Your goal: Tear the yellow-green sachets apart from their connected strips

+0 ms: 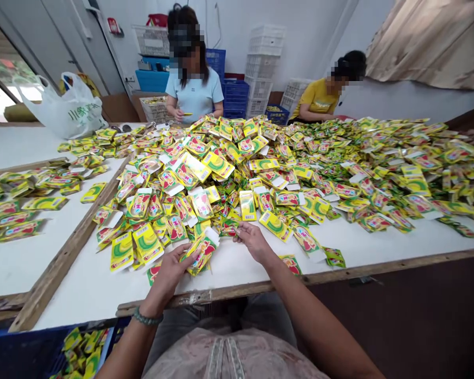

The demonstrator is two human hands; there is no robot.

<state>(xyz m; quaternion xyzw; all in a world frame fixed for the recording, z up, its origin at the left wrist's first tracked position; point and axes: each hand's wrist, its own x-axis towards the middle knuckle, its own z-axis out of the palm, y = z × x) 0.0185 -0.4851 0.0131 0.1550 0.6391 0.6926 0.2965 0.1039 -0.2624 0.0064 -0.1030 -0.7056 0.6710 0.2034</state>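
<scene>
While your left hand (173,270) curls firmly around a yellow-and-green carton (206,251), red-printed, white flap raised, your right hand (256,243) pinches a small, mostly green sachet (229,227).

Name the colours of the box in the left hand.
The box is yellow and green with red artwork; see head view.

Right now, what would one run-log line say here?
Left hand: holding yellow-green carton | right hand: pinching small green packet near carton's white flap | white table: many cartons, green packets
</scene>
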